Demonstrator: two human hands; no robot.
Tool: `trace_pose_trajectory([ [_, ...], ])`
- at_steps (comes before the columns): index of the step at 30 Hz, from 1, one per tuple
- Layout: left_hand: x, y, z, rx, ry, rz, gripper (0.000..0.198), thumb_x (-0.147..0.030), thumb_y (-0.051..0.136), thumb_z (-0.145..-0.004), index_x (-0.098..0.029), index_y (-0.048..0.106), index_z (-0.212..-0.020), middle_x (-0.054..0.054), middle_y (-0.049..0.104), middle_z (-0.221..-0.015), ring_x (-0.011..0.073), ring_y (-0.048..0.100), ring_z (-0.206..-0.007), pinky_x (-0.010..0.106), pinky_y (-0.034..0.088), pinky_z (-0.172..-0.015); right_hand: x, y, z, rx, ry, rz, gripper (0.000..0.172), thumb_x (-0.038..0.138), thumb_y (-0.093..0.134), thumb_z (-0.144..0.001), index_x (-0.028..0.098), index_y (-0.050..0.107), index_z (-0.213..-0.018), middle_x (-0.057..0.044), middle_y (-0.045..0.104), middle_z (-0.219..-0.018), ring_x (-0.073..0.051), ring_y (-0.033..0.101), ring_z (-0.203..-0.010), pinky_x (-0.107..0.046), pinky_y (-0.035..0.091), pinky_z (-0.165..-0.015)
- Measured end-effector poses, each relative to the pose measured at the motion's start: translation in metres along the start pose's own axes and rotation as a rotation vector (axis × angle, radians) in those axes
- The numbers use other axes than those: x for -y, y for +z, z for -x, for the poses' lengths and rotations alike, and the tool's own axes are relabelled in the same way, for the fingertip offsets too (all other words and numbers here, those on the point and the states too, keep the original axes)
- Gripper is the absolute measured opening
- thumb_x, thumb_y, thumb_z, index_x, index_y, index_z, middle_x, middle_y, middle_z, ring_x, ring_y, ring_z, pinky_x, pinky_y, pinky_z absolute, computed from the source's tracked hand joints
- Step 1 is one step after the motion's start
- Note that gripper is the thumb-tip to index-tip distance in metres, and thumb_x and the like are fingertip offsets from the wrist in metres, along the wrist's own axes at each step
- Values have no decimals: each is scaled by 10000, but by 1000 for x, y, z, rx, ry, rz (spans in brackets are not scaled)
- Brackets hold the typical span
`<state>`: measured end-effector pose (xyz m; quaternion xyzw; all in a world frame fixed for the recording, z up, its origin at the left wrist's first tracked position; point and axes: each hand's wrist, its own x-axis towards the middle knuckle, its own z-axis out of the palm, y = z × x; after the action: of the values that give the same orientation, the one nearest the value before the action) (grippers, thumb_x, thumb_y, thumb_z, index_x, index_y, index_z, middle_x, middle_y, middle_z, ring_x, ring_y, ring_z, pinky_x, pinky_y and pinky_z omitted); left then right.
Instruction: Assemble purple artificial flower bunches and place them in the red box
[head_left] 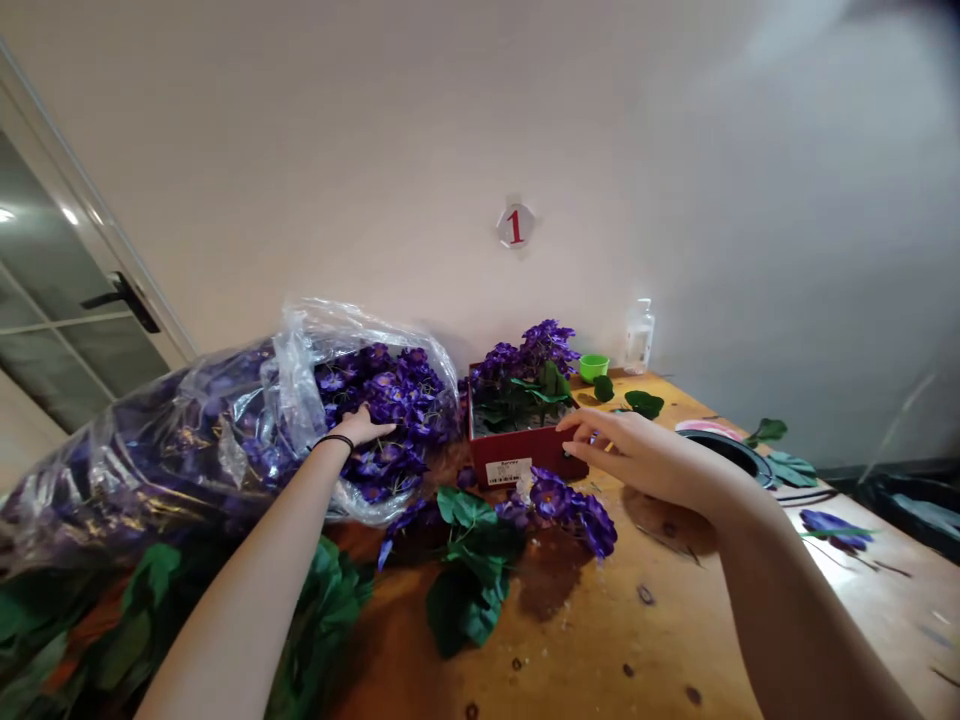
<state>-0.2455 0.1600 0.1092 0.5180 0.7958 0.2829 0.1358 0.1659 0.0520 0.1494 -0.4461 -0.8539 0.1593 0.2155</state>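
Note:
Purple artificial flowers (390, 385) fill the mouth of a clear plastic bag (187, 430) on the left. My left hand (362, 428), a dark band at its wrist, touches these blooms with thumb spread; its other fingertips are partly hidden among petals. Right of the bag stands a red cardboard box (480, 448) holding purple flowers and green leaves. My right hand (611, 445) hovers at the box's front right corner, fingers loosely apart, with nothing visible in them. Before the box lies a flower bunch (559, 505) with green leaves (469, 595) beside it.
More green foliage (326, 610) lies at the front left of the wooden table (585, 640). A green cup (594, 368) and a clear bottle (640, 337) stand by the wall. Toward the right are a dark round object (724, 452), loose leaves and a purple flower (836, 528).

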Motion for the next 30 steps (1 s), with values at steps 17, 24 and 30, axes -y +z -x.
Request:
trace_pose_trajectory([
  [17, 20, 53, 74, -289, 195, -126, 232, -262, 574, -797, -160, 624, -999, 113, 682, -950, 238, 650, -919, 307, 486, -800, 24, -6, 20, 35, -102, -31, 325, 415, 430, -904, 231, 579, -1127, -43, 702, -943, -173, 643, -811, -279, 473, -687],
  [24, 9, 30, 88, -559, 259, -16, 305, -323, 381, -923, -170, 540, -1134, 86, 669, -1053, 173, 640, -914, 275, 466, -841, 25, -5, 18, -81, -136, -23, 277, 378, 429, -908, 219, 581, -1077, -34, 705, -871, -160, 642, -743, -270, 466, -639],
  [30, -32, 14, 123, -696, 501, 80, 200, -351, 535, -857, -207, 664, -910, 75, 671, -927, 224, 615, -926, 327, 445, -858, 29, -7, 20, -153, -178, -20, 258, 359, 440, -905, 208, 592, -1050, -49, 701, -880, -163, 640, -749, -276, 471, -649],
])
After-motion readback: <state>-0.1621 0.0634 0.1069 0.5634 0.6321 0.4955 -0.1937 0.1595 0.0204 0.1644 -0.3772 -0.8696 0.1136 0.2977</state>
